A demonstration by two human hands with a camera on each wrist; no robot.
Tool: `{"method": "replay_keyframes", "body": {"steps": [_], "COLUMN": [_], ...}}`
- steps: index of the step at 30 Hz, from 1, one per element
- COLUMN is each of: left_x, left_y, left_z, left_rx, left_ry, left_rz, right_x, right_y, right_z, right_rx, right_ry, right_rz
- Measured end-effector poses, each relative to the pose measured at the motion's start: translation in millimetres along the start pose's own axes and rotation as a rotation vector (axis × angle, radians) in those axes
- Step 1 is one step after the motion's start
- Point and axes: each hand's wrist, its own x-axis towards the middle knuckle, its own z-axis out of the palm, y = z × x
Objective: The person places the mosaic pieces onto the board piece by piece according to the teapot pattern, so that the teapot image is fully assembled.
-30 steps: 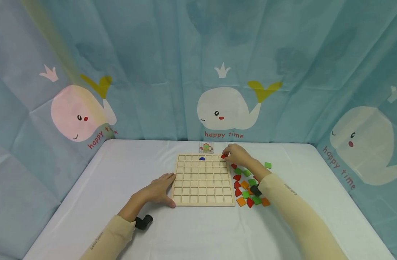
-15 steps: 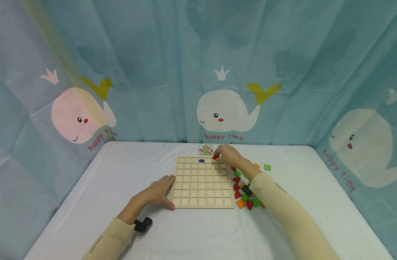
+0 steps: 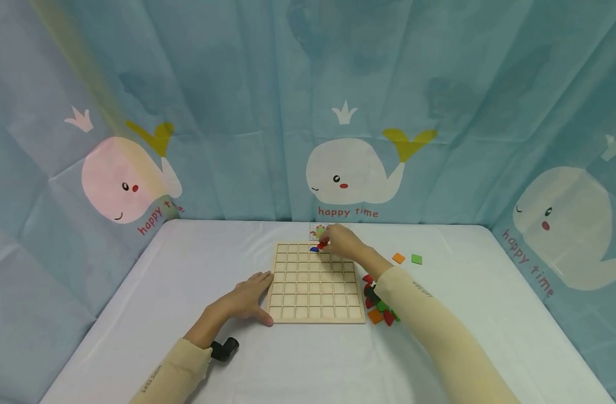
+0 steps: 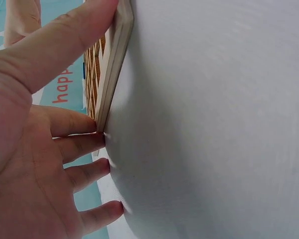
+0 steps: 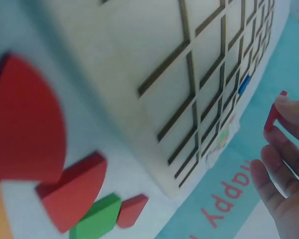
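A wooden grid board (image 3: 315,292) lies on the white table, divided into square cells. One blue half-round piece (image 3: 315,249) sits in a cell of its far row. My right hand (image 3: 342,242) pinches a red quarter-round piece (image 5: 273,115) between thumb and fingertip, over the far row just right of the blue piece. In the right wrist view the red piece is held edge-on above the board. My left hand (image 3: 247,297) rests at the board's left edge, fingers spread and straight, with the thumb (image 4: 70,37) along its near corner.
Right of the board lie several loose red, green and orange pieces (image 3: 376,316), partly hidden by my right sleeve. An orange square (image 3: 399,258) and a green square (image 3: 416,259) lie farther back. Behind the board is a small pattern card (image 3: 315,231), partly covered by my right hand.
My right hand has moved left along the board's far row with the red piece, from the far right corner to beside the blue piece. My left hand stays at the board's edge.
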Motion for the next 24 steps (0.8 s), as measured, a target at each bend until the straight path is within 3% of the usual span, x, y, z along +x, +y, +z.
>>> {"method": "replay_keyframes", "body": {"steps": [7,15,24], "left_x": [0.8,0.8,3.6], "left_y": [-1.4,-1.2,-1.6], "left_z": [1.9,1.3,0.8], "left_rx": [-0.001,0.01,0.026], "left_ry": [0.001,-0.008,-0.009], "left_rz": [0.0,-0.008,0.003], "right_x": [7.3,17.5,23.1], "right_y": [-11.3,-20.7,-26.0], "right_z": [7.0,15.4,21.1], "right_rx": [-0.011,-0.078,-0.07], "right_ry": [0.013,-0.006,-0.016], "right_rz": [-0.05,-0.052,-0.071]}}
